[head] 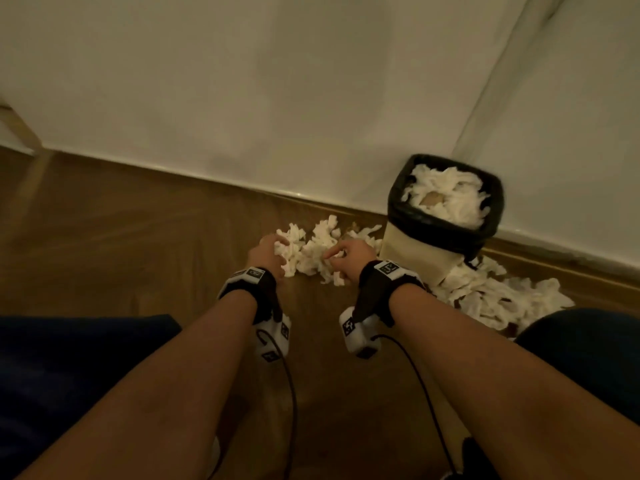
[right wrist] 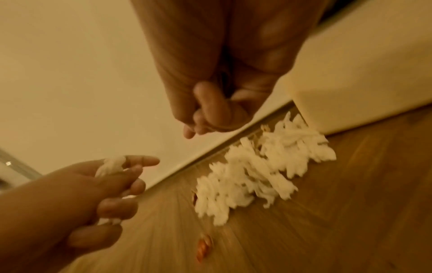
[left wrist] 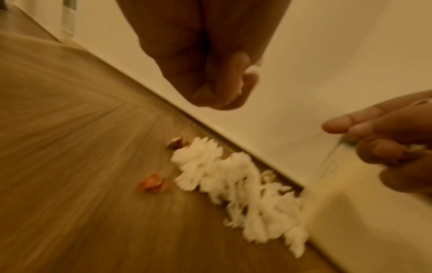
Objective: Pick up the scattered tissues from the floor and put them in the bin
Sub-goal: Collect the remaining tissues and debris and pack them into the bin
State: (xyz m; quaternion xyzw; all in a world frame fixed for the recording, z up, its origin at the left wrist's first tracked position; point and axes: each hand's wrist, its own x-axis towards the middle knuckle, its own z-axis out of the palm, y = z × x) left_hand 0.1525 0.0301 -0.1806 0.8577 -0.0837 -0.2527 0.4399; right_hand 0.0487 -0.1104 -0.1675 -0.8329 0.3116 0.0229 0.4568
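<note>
Shredded white tissues (head: 315, 251) lie in a heap on the wooden floor by the wall, just left of the bin (head: 446, 233). The bin is cream with a black liner, and more tissues (head: 450, 195) fill it. My left hand (head: 273, 251) is at the heap's left end, fingers curled round a tuft of tissue (right wrist: 111, 165). At the heap's right end, my right hand (head: 343, 254) has curled fingers pinching small white bits. In the wrist views both hands (left wrist: 224, 83) (right wrist: 210, 114) hover a little above the heap (left wrist: 229, 184) (right wrist: 252, 171).
A second spread of tissues (head: 491, 296) covers the floor in front and to the right of the bin. Small orange scraps (left wrist: 153, 184) (right wrist: 204, 247) lie beside the heap. The white wall (head: 277, 98) is close behind. My knees in dark blue (head: 69, 358) flank the arms.
</note>
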